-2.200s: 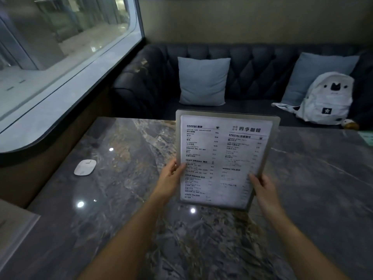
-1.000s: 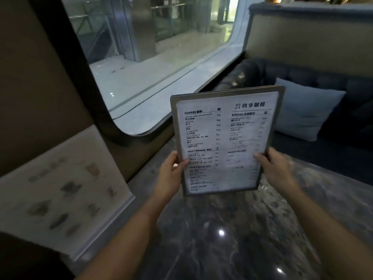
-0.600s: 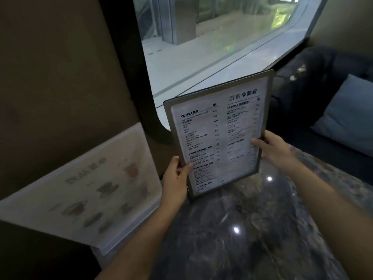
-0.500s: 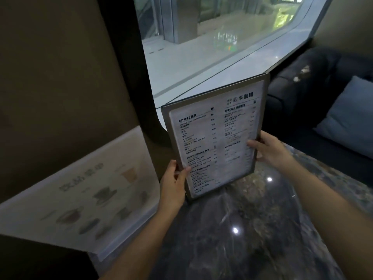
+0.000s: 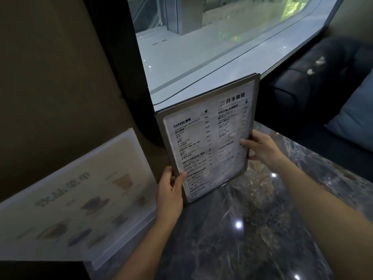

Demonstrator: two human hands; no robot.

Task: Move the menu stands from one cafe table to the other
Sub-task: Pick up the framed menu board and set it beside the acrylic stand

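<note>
While gripped at both edges, menu stand above table edge.

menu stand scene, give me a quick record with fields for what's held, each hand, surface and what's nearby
held: framed menu stand, tilted, printed side to camera
left hand: grips lower left edge
right hand: grips right edge
surface: dark marble table
contact with table: cannot tell
nearby: second menu stand with drink pictures at left; window behind; blue cushion on sofa

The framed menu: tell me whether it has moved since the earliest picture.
Yes. The framed menu went left, from mid-table to the marble table's window-side corner beside the acrylic stand.
</note>
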